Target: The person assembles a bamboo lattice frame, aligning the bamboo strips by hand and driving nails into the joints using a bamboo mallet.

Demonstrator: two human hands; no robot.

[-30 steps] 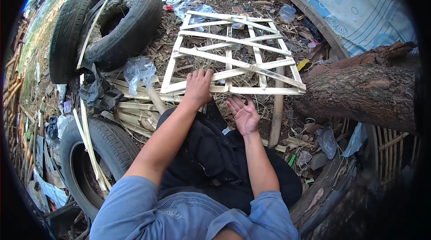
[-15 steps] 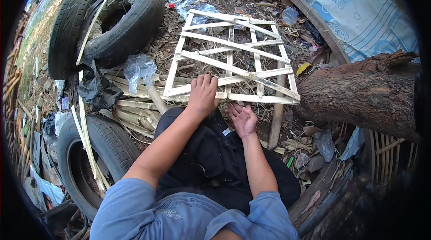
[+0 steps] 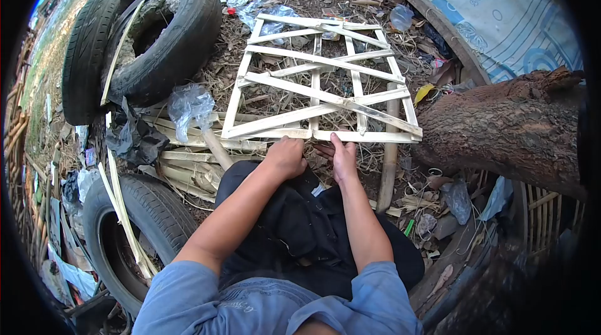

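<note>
A flat lattice of pale split-bamboo strips (image 3: 294, 89) lies in front of me, with slanted strips woven across upright ones. My left hand (image 3: 287, 158) is closed at its near edge, left of the middle; the fingertips are partly hidden. Just to the right, my right hand (image 3: 342, 158) pinches the near strip, thumb on top and fingers underneath. Between the two hands, the ends of the near-edge strips meet at an upright strip. Under the lattice's right side, a round pole (image 3: 389, 172) rests on the ground.
Old tyres (image 3: 178, 34) stand at the left, another tyre (image 3: 150, 200) nearer me. Split bamboo pieces (image 3: 188, 158) and a clear plastic bag (image 3: 191, 109) lie beside the lattice. A thick log (image 3: 501, 128) is at the right, a patterned blue sheet (image 3: 482, 9) beyond it.
My left hand has dropped from on top of the lattice to its near edge and closed. My right hand has turned from palm-up and open to pinching the near strip.
</note>
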